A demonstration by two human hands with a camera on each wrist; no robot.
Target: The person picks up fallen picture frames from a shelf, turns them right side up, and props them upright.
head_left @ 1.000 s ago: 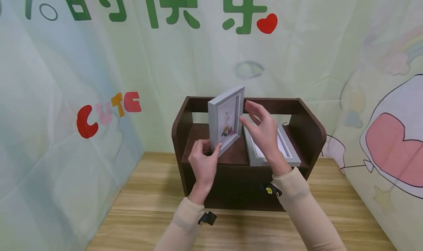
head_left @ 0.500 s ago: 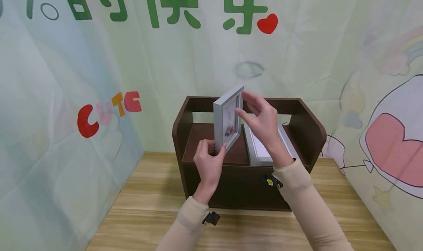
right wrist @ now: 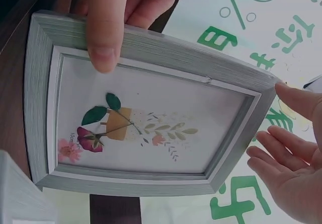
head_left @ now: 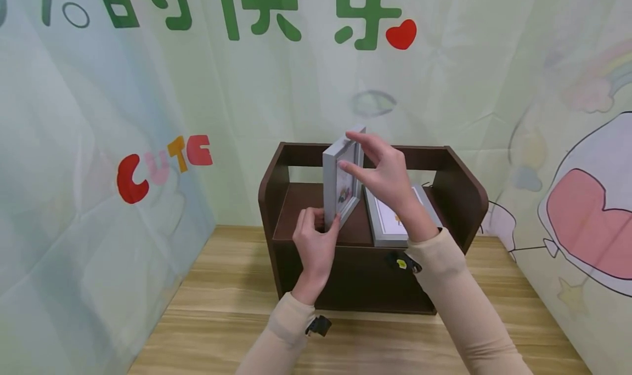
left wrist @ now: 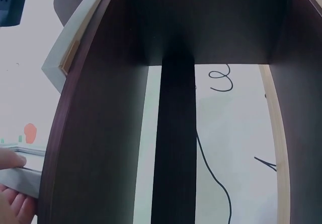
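Observation:
A grey picture frame [head_left: 344, 180] stands upright, turned at an angle, over the dark brown shelf [head_left: 296, 202]. My left hand [head_left: 316, 243] pinches its lower near edge, thumb on the front and fingers behind. In the right wrist view, flowers show inside the picture frame [right wrist: 151, 98], and the left thumb [right wrist: 105, 27] presses its border. My right hand [head_left: 382, 169] is at the upper far part of the frame, its fingers extended and spread from the thumb. In the right wrist view, the right hand [right wrist: 292, 153] has its fingertips at the frame's edge; firm contact is unclear.
A second grey picture frame [head_left: 387, 224] lies flat on the shelf's right side, partly behind my right forearm. Shelf side panels rise at left [head_left: 271, 194] and right [head_left: 461, 191]. Beneath is a wooden table [head_left: 217, 287]; a printed cloth backdrop [head_left: 247, 95] hangs behind.
The upright frame has shifted slightly right and turned more edge-on, with my left hand following. My right hand has moved left, its fingers now reaching the frame's top edge.

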